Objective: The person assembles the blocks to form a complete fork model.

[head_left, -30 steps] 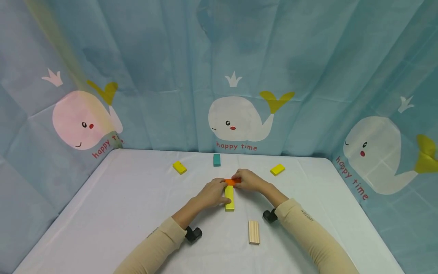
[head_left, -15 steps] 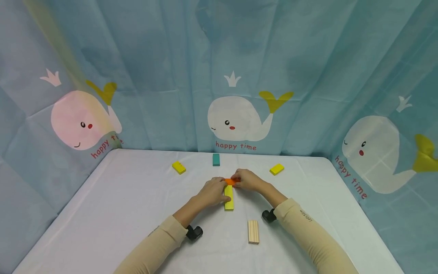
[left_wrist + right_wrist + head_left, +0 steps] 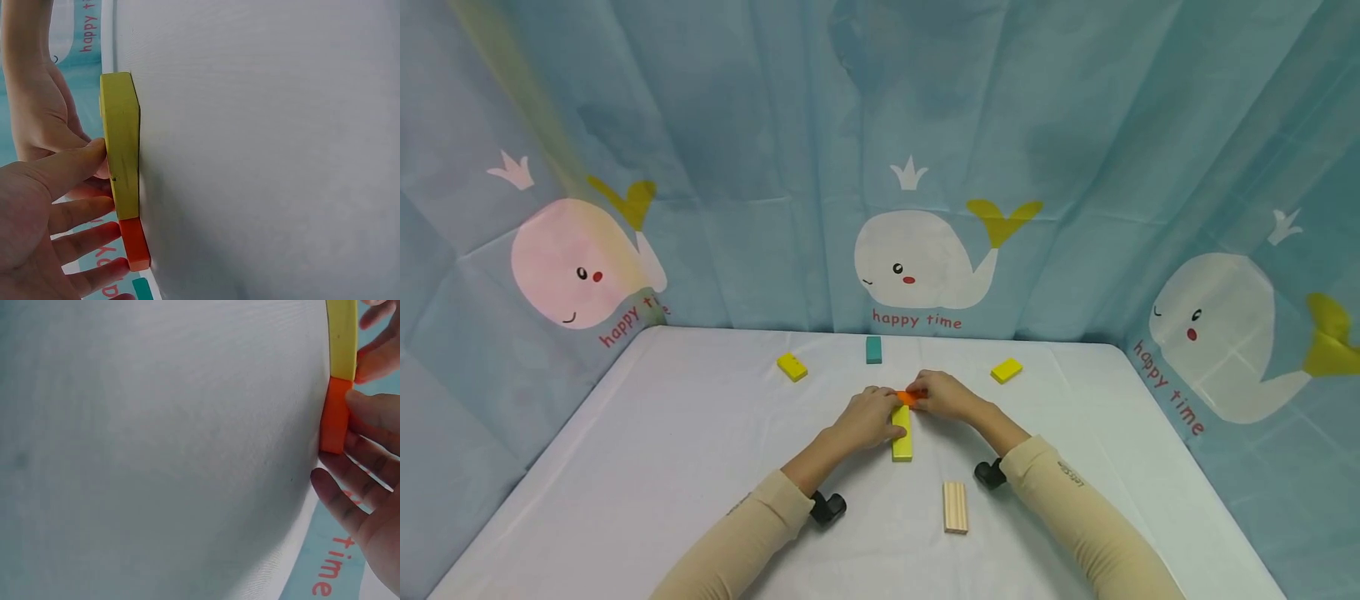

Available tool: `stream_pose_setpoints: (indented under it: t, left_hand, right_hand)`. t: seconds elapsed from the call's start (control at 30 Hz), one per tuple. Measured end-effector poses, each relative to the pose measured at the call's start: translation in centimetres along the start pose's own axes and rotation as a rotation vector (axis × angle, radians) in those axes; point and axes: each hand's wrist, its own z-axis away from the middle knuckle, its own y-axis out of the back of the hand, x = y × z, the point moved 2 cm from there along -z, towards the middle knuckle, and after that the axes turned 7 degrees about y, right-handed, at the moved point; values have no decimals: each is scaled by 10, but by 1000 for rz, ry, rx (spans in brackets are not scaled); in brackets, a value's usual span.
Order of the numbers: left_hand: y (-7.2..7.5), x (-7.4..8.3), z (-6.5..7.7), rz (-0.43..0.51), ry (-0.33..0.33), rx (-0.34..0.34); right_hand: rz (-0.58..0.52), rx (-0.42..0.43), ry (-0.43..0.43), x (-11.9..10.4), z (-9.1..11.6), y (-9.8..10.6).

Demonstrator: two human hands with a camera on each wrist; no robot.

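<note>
A long yellow block (image 3: 902, 451) lies on the white table, with an orange block (image 3: 906, 397) set crosswise against its far end. My left hand (image 3: 863, 418) holds the yellow block. In the left wrist view its thumb is on the yellow block (image 3: 123, 106), while other fingertips reach the orange block (image 3: 135, 250). My right hand (image 3: 947, 395) pinches the orange block from the right. The right wrist view has the right thumb (image 3: 375, 407) on the orange block (image 3: 334, 419), close to where the two blocks meet. Fingers partly hide the orange block's ends.
Farther back lie a yellow block (image 3: 792, 367), a teal block (image 3: 874, 350) and another yellow block (image 3: 1007, 371). A bare-wood block (image 3: 955, 507) lies nearer, right of the long yellow one. A whale-print curtain (image 3: 760, 250) hangs behind the table (image 3: 647, 467).
My left fingertips have slid slightly right over the orange block's left end. The right hand and the other blocks stay in place.
</note>
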Motion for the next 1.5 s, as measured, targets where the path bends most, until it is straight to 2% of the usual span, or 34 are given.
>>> stream_pose_setpoints:
  t: [0.33, 0.47, 0.73, 1.0, 1.27, 1.5]
  left_hand:
    - [1, 0, -1, -4, -5, -10]
    - [2, 0, 0, -34, -11, -18]
    - [2, -1, 1, -46, -5, -27]
    - [1, 0, 2, -33, -13, -18]
    - [1, 2, 5, -40, -21, -20]
    - [3, 2, 4, -18, 3, -18]
  right_hand:
    - [-7, 5, -11, 1, -1, 1]
    - [-5, 4, -15, 2, -2, 0]
    - [7, 9, 12, -2, -2, 0]
    - [12, 1, -28, -3, -1, -1]
    - [20, 17, -55, -4, 9, 3]
    - [-15, 40, -60, -9, 23, 13]
